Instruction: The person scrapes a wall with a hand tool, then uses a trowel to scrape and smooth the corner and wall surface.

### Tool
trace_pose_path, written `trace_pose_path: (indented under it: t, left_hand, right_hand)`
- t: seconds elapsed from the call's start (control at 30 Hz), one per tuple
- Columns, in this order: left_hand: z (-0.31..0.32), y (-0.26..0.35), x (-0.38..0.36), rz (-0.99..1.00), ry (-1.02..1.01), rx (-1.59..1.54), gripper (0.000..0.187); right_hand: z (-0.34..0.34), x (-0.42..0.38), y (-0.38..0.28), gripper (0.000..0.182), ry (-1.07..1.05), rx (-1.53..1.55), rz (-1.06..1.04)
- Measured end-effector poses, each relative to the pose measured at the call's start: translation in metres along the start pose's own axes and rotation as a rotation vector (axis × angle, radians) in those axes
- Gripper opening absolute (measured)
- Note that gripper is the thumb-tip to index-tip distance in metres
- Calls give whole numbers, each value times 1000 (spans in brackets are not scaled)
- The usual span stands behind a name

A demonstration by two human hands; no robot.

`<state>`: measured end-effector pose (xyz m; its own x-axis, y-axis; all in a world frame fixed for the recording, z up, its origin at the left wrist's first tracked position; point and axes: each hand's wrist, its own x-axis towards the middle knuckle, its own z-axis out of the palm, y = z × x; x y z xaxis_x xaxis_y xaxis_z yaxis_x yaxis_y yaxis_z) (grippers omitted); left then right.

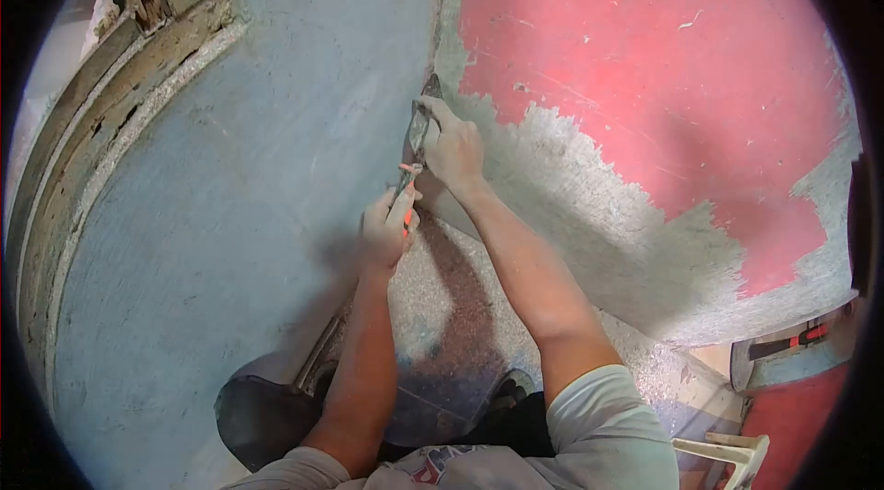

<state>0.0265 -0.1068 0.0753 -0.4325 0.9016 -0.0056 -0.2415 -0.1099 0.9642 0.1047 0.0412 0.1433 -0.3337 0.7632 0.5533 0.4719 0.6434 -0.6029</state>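
In the head view my left hand [385, 223] is closed around the orange handle of a small trowel [418, 133]. Its grey, smeared blade points up along the corner where a blue-grey wall [276, 149] meets a pink wall [599, 39]. My right hand [453, 147] grips the blade from the right side, fingers over its upper part, close to the dark tip. That tip lies against the rough seam of the corner. Part of the blade is hidden behind my right fingers.
Bare grey plaster [571, 177] borders the ragged pink paint. A curved wooden frame [120, 112] edges the wall at left. Below are a speckled floor [442, 306] and a dark rounded object [262, 416]. At lower right are a red-and-black handled tool [790, 343] and a cream plastic chair [737, 451].
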Motion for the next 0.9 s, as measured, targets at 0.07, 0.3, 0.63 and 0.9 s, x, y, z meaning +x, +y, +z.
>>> trace_pose_path:
  t: [0.07,0.3,0.63,0.9]
  left_hand:
    - [-6,-19,1,-19,-14,3,32]
    - [1,-2,4,-105,-40,-125,32]
    - [3,6,10,71,-38,-15,32]
    - [10,-21,-4,-31,-28,-77,31]
  right_hand:
    - [10,-11,11,33,4,-27,18]
    - [-6,1,-1,36,-23,-104,-1]
    - [-9,14,-10,31,45,-41,-47]
    - [-3,-7,27,23,-34,-25,-88]
